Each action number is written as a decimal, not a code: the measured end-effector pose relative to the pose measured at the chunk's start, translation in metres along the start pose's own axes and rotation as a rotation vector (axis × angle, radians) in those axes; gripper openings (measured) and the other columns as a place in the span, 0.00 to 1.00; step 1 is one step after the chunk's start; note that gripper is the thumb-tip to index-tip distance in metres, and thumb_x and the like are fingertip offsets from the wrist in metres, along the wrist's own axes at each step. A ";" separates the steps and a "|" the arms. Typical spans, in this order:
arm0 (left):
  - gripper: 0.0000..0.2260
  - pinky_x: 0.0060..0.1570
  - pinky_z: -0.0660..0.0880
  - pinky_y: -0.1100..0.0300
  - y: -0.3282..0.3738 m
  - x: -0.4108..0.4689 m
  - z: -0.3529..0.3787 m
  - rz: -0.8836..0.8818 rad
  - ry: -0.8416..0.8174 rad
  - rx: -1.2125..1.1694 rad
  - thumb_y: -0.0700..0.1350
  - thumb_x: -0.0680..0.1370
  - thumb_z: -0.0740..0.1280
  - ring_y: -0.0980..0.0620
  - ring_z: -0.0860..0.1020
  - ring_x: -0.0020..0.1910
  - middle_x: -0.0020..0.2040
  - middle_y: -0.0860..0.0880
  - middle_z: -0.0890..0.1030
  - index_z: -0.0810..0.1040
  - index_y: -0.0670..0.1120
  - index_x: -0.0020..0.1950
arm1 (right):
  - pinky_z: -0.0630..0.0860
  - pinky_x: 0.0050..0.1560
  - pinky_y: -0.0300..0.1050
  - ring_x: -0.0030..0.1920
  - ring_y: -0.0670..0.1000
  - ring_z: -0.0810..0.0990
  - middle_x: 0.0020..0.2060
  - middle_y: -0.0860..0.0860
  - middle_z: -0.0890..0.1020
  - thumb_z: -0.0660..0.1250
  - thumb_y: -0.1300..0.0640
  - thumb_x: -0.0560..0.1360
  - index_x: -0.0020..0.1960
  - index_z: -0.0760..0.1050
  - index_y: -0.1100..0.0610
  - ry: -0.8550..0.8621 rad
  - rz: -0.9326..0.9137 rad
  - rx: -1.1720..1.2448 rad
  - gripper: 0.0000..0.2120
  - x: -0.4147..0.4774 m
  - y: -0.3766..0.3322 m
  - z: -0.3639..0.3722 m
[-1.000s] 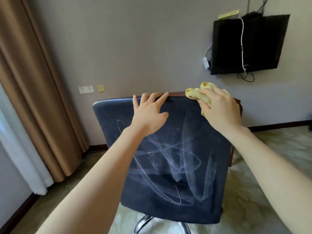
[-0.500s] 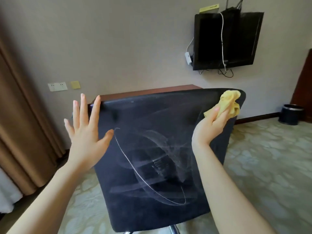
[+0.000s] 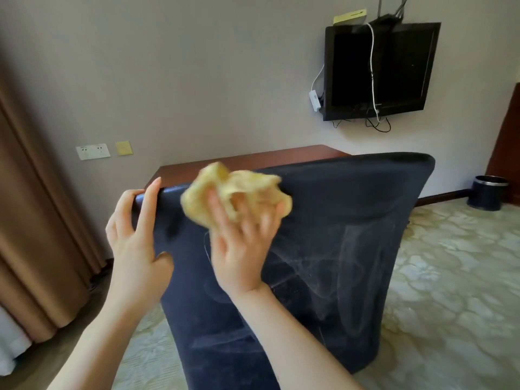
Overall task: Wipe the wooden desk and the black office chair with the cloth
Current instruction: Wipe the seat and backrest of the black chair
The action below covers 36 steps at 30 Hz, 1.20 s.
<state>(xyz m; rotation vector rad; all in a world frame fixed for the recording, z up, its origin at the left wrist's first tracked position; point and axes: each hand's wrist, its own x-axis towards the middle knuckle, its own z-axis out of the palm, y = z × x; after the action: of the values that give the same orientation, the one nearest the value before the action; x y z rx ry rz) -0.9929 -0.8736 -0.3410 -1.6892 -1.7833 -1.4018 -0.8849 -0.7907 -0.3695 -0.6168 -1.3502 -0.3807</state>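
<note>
A wooden bench (image 3: pixel 253 160) is standing against the wall, and its reddish-brown top is showing as a long strip with a squared left corner. The back of a dark chair (image 3: pixel 337 249) is covering the bench's near edge and its right end; the chair's base is out of view. Below, the floor (image 3: pixel 450 277) is stretching out under a pale carpet with a cloudy green and cream pattern. A small dark round bin (image 3: pixel 488 192) with a shiny rim is sitting on that carpet at the far right, close to the dark skirting board (image 3: pixel 441 197). On the left, a brown curtain (image 3: pixel 36 220) is hanging down to the floor.
</note>
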 end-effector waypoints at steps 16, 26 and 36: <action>0.44 0.61 0.63 0.36 0.021 -0.003 -0.002 -0.074 0.019 0.154 0.22 0.60 0.62 0.39 0.64 0.61 0.65 0.42 0.65 0.63 0.48 0.74 | 0.63 0.66 0.67 0.66 0.63 0.66 0.63 0.56 0.70 0.61 0.56 0.80 0.70 0.64 0.51 -0.070 -0.157 -0.171 0.19 0.056 0.140 -0.084; 0.43 0.68 0.57 0.46 0.026 -0.003 0.005 -0.108 0.039 0.009 0.19 0.62 0.61 0.38 0.58 0.67 0.69 0.40 0.61 0.64 0.48 0.74 | 0.68 0.61 0.43 0.60 0.51 0.73 0.63 0.51 0.73 0.51 0.53 0.82 0.72 0.63 0.54 0.246 1.080 0.148 0.19 0.113 0.213 -0.131; 0.44 0.67 0.54 0.57 0.016 -0.002 -0.006 -0.048 -0.029 -0.074 0.20 0.63 0.58 0.43 0.58 0.70 0.71 0.48 0.62 0.64 0.53 0.74 | 0.60 0.71 0.54 0.71 0.57 0.64 0.67 0.56 0.71 0.58 0.65 0.78 0.67 0.71 0.59 0.162 0.441 -0.012 0.18 0.094 0.084 -0.073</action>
<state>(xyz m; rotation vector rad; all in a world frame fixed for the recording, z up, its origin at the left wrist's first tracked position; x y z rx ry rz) -0.9802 -0.8822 -0.3324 -1.7231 -1.8202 -1.4877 -0.7601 -0.7608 -0.3007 -0.8525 -1.0231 -0.0781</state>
